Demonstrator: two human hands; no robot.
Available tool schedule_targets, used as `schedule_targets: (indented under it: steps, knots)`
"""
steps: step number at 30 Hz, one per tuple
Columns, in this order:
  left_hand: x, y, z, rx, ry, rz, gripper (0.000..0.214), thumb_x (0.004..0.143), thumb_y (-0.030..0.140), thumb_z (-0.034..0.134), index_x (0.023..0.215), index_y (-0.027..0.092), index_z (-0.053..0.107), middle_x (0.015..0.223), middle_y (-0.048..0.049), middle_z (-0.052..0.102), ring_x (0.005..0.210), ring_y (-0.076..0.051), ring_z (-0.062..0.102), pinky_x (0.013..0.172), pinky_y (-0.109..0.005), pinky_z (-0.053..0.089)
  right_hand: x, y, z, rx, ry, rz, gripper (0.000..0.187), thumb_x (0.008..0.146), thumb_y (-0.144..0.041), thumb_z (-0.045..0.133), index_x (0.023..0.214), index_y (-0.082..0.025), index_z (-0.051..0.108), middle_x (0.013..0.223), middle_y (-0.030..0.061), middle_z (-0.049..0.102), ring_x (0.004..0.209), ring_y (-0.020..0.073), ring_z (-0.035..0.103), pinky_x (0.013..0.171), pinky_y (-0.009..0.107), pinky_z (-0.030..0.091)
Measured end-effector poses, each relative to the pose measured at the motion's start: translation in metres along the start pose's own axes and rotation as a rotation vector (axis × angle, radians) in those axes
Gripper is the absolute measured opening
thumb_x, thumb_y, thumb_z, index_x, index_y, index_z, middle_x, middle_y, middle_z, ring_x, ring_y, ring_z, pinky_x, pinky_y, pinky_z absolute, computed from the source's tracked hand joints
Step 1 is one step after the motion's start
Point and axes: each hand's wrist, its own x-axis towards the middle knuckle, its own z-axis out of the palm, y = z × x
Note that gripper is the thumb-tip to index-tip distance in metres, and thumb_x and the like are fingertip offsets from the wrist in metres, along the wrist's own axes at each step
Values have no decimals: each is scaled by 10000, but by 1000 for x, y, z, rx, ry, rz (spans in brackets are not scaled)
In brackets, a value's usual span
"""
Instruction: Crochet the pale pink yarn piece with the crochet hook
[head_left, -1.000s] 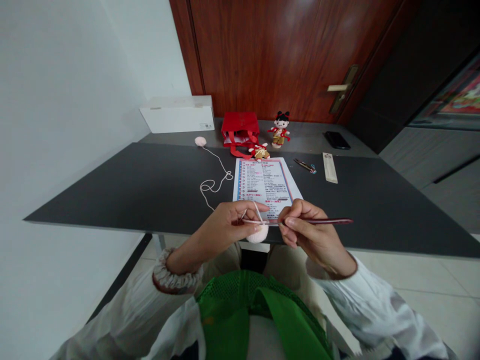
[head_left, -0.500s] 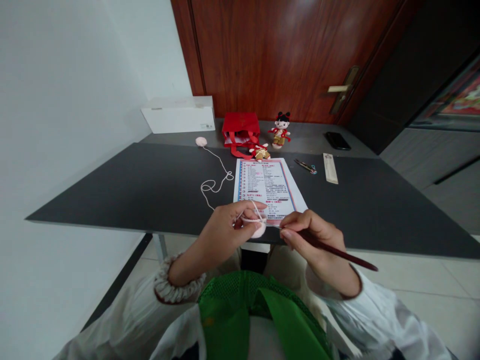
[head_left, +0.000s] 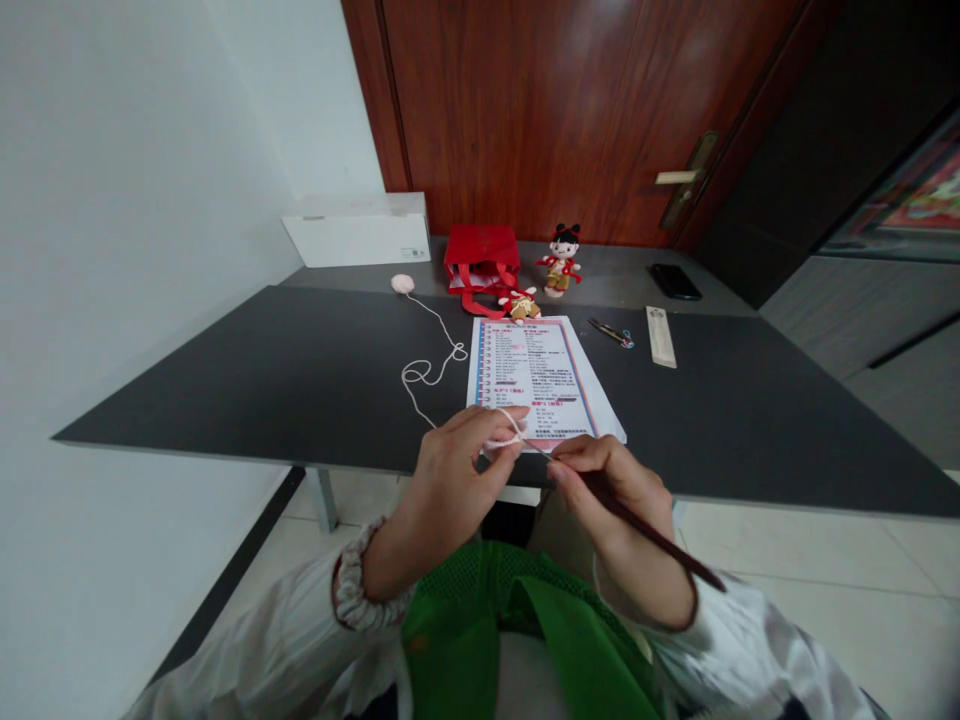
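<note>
Left hand (head_left: 450,482): clenched around a pale pink crocheted piece (head_left: 504,441), yarn looped over the forefinger
Right hand (head_left: 619,497): grasping a dark red crochet hook (head_left: 637,520) like a pencil, its tip at the piece
Piece: lower centre of the frame, above the printed sheet's (head_left: 525,370) bottom edge
Yarn strand (head_left: 417,400): curves across the dark tabletop (head_left: 225,400) to a pink yarn ball (head_left: 402,284), upper left of centre
Beyond: red paper bag (head_left: 480,250), crocheted doll (head_left: 561,262), upper centre

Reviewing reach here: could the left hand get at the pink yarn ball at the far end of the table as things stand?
Probably yes, once it lets go of the crocheted piece: only the loose yarn strand lies between the left hand and the pink yarn ball.
</note>
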Motion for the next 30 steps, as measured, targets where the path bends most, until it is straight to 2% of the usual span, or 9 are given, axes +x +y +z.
schedule_targets:
  steps: [2,8,13,16,18,21,25,27,30]
  knots:
    - [-1,1,0,27,13,24,67,811,154,601,784,195,646,1028,-69,730,913,-186,662,784,-305,494,1,5,0,47,22,11,121,858,-128,591,825,-233,540,825,3,636,692,126,595,598,237,473]
    - [-2,8,1,-52,-92,-64,128,773,110,580,675,173,632,939,-49,747,712,-136,643,640,-258,469,10,22,-1,-183,-153,-511,158,855,-53,551,894,-206,545,864,47,661,804,155,643,665,266,533]
    - [2,-1,1,-435,-237,-260,141,735,147,634,595,167,629,705,-22,689,954,-189,626,844,-285,441,24,35,-11,-339,-242,-783,159,855,-34,547,912,-179,513,815,73,647,751,162,612,611,281,527]
    - [2,-10,7,-757,-262,-504,237,703,210,696,936,167,686,685,18,661,670,-131,600,715,-286,450,28,43,-14,-493,-248,-911,160,859,-48,550,909,-192,502,797,69,648,697,164,583,575,293,506]
    - [0,-13,12,-818,-202,-547,301,698,213,708,991,149,681,685,18,645,683,-129,586,731,-287,443,27,45,-10,-565,-216,-953,153,860,-53,549,891,-196,505,800,75,650,687,169,577,566,301,496]
    - [-3,-16,17,-769,-70,-490,283,720,199,697,998,145,682,702,17,642,744,-131,585,778,-279,433,21,44,1,-592,-157,-860,152,861,-33,527,904,-179,520,823,102,654,732,190,594,595,319,504]
    - [-3,-18,13,-623,-14,-403,257,743,191,676,998,162,677,687,17,648,761,-145,609,786,-285,446,10,32,6,-355,-140,-567,166,865,-36,528,931,-189,526,901,85,654,811,168,618,666,287,516]
    - [-2,-19,9,-565,-24,-345,45,747,175,662,788,164,679,848,-20,698,844,-153,638,840,-286,448,7,26,1,-200,-134,-413,156,861,-62,556,907,-210,535,902,53,652,810,151,618,681,272,507]
    - [-1,-18,3,-515,-62,-297,113,763,169,646,652,163,624,1152,-53,672,973,-174,654,884,-288,452,8,20,-7,12,-67,-158,111,846,-124,615,836,-219,559,836,17,644,760,138,604,659,265,486]
